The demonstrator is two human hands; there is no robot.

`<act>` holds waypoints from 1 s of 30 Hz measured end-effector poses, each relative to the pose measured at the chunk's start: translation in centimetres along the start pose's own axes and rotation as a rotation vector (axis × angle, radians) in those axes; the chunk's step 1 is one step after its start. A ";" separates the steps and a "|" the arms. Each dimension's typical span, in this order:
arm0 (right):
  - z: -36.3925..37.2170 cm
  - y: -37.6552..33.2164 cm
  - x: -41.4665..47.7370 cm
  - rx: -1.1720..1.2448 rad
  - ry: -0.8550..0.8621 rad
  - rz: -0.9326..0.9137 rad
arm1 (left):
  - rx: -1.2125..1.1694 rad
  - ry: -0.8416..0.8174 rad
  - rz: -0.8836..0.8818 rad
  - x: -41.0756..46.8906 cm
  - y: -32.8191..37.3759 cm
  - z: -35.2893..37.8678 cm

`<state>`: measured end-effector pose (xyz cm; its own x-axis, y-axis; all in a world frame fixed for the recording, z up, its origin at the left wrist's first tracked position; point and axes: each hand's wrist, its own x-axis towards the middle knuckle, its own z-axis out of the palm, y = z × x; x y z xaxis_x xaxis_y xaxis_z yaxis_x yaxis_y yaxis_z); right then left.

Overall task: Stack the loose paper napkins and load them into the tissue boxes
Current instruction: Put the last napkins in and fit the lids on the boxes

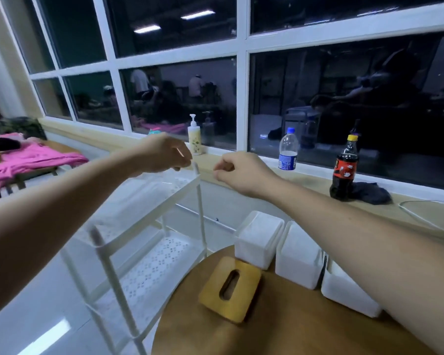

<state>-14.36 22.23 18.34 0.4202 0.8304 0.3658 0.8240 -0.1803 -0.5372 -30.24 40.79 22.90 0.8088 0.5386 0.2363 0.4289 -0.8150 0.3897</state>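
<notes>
Standing left of the table, what is that white frame?

A tiered cart [149, 226]. White napkins [139, 198] lie in its top tray, too blurred to count.

And on the round wooden table [292, 329]?

Three white tissue boxes [299, 257] sit side by side along its far edge, close together. I cannot tell what is inside them. A wooden lid [231, 288] with an oval slot lies flat just in front of the leftmost box.

The hands?

The left hand [164, 155] hovers over the cart's far corner with its fingers bent down. Whether it pinches anything, I cannot tell. The right hand [239, 172] is beside it, not touching, curled closed around nothing.

On the windowsill?

A cola bottle [344, 170], a water bottle [288, 149] and a pump bottle [195, 139], all upright. A dark cloth [369, 192] lies against the cola bottle.
</notes>
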 end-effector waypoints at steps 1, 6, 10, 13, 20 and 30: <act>0.7 -1.3 0.6 0.009 -0.001 -0.025 | 0.007 0.019 -0.025 -0.4 -1.2 -0.9; 4.4 -6.7 3.5 -0.032 -0.054 -0.072 | 0.109 0.036 -0.175 -2.2 -6.5 -3.7; 6.7 -9.3 5.0 -0.094 -0.058 -0.086 | 0.327 -0.128 -0.263 -3.0 -8.5 -3.1; 7.6 -10.2 5.4 -0.098 -0.067 -0.085 | 0.427 -0.180 -0.338 -3.0 -9.9 -2.4; 8.6 -10.0 5.3 -0.113 -0.081 -0.112 | 0.366 -0.202 -0.421 -2.8 -10.6 -2.2; 8.0 -8.3 4.7 -0.015 -0.019 -0.118 | 0.238 -0.113 -0.415 -3.0 -9.5 -3.7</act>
<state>-22.23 31.83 18.44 0.3125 0.8564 0.4111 0.8731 -0.0884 -0.4795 -38.24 47.73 21.74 0.5833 0.8123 0.0014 0.7933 -0.5701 0.2137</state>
